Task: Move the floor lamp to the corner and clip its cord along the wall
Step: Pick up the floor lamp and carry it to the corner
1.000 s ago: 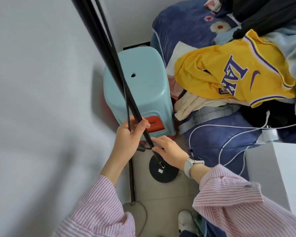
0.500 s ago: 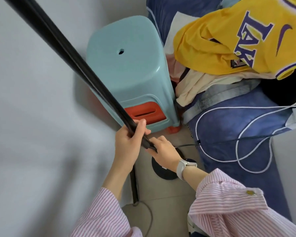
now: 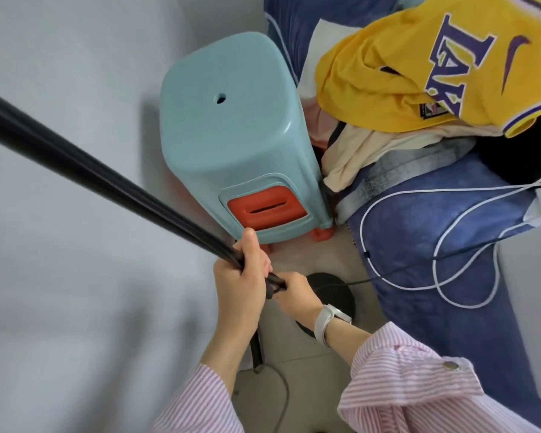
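The black floor lamp pole (image 3: 85, 171) runs from the upper left edge down to my hands, with a thin black cord lying along it. My left hand (image 3: 244, 276) is wrapped around the pole low down, thumb up. Just below it, my right hand (image 3: 297, 292) grips the pole's lowest stretch. The round black lamp base (image 3: 341, 292) sits on the tiled floor, partly hidden behind my right wrist. From the base the lamp cord (image 3: 397, 270) leads right over the blue bedding. The grey wall (image 3: 75, 276) fills the left side.
A light blue plastic stool (image 3: 228, 145) stands in the corner over an orange one, right behind the lamp base. A bed with blue bedding (image 3: 419, 232), a yellow jersey (image 3: 403, 79) and white charger cables (image 3: 444, 276) is on the right. Another dark cable (image 3: 281, 389) lies on the floor below.
The view has tipped down and closer, so the pole now crosses from the far left. Both hands have slid lower on the pole, and my right hand has closed around it.
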The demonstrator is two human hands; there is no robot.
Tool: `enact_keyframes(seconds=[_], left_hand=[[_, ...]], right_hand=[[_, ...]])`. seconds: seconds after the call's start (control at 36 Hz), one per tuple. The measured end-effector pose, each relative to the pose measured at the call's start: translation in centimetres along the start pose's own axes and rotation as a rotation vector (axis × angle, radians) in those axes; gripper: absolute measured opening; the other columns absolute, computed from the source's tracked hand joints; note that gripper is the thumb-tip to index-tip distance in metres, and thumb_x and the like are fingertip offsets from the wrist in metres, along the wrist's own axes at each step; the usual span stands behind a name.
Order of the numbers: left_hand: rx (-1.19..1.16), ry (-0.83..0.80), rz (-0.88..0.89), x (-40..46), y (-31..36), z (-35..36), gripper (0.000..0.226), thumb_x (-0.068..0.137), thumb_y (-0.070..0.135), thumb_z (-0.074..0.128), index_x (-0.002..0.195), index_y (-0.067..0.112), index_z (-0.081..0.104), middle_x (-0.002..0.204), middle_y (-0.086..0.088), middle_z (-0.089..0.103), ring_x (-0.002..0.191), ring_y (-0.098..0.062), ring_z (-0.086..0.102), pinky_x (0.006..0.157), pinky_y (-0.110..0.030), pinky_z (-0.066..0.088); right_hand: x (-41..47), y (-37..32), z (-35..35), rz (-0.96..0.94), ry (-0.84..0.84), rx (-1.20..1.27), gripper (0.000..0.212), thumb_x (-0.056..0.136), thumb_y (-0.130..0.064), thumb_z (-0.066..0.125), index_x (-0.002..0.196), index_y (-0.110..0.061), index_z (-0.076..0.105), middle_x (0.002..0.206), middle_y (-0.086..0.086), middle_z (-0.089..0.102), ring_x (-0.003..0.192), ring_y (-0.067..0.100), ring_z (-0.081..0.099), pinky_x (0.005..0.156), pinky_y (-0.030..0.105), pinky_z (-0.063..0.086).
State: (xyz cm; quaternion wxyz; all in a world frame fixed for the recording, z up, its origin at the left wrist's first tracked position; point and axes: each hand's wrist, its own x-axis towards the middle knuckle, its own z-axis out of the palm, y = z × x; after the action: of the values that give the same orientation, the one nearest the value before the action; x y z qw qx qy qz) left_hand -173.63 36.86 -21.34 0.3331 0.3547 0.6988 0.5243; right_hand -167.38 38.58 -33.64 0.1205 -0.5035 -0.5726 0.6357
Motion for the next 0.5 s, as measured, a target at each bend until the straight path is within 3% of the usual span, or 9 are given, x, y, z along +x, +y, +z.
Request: enact_keyframes(seconds=[0.11, 0.28, 0.42, 0.5], left_hand=[[0.001, -0.031, 0.007, -0.5, 1.8, -1.2, 0.055, 0.087, 0.051, 0.042, 0.039, 0.025, 0.044, 0.038, 0.007, 0.042, 0.044, -0.011, 0.045, 0.054, -0.022, 0.048], [0.014, -0.069, 0.009, -2.2, 5.4, -3.3, 0.053, 0.082, 0.055, 0.043, 0.040, 0.023, 0.047, 0.039, 0.005, 0.047, 0.046, -0.015, 0.055, 0.063, -0.035, 0.052], [-0.034, -0.120, 0.019, -4.4, 9.0, -4.8, 0.058, 0.086, 0.053, 0.045, 0.037, 0.023, 0.045, 0.037, 0.004, 0.045, 0.043, -0.017, 0.052, 0.055, -0.029, 0.048], [-0.050, -0.184, 0.032, -6.2, 11.4, -5.3, 0.059, 0.089, 0.047, 0.044, 0.035, 0.023, 0.042, 0.035, 0.005, 0.041, 0.040, -0.016, 0.047, 0.054, -0.032, 0.044]], right_hand=[[-2.1, -0.9, 0.0, -0.021, -0.008, 0.007, 0.042, 0.081, -0.002, 0.045, 0.048, -0.026, 0.036, 0.052, -0.004, 0.040, 0.052, 0.015, 0.034, 0.051, 0.027, 0.030], [-6.6, -3.1, 0.0, -0.063, 0.001, 0.008, 0.043, 0.086, -0.011, 0.049, 0.048, -0.026, 0.034, 0.049, -0.007, 0.036, 0.048, 0.012, 0.030, 0.048, 0.023, 0.026], [-11.7, -5.2, -0.3, -0.127, 0.067, 0.008, 0.046, 0.085, -0.015, 0.053, 0.045, -0.026, 0.032, 0.043, -0.010, 0.032, 0.042, 0.006, 0.026, 0.041, 0.015, 0.027], [-15.2, -6.3, -0.5, -0.156, 0.109, 0.015, 0.046, 0.083, -0.022, 0.059, 0.042, -0.035, 0.044, 0.036, -0.013, 0.042, 0.040, 0.002, 0.034, 0.043, 0.012, 0.030]])
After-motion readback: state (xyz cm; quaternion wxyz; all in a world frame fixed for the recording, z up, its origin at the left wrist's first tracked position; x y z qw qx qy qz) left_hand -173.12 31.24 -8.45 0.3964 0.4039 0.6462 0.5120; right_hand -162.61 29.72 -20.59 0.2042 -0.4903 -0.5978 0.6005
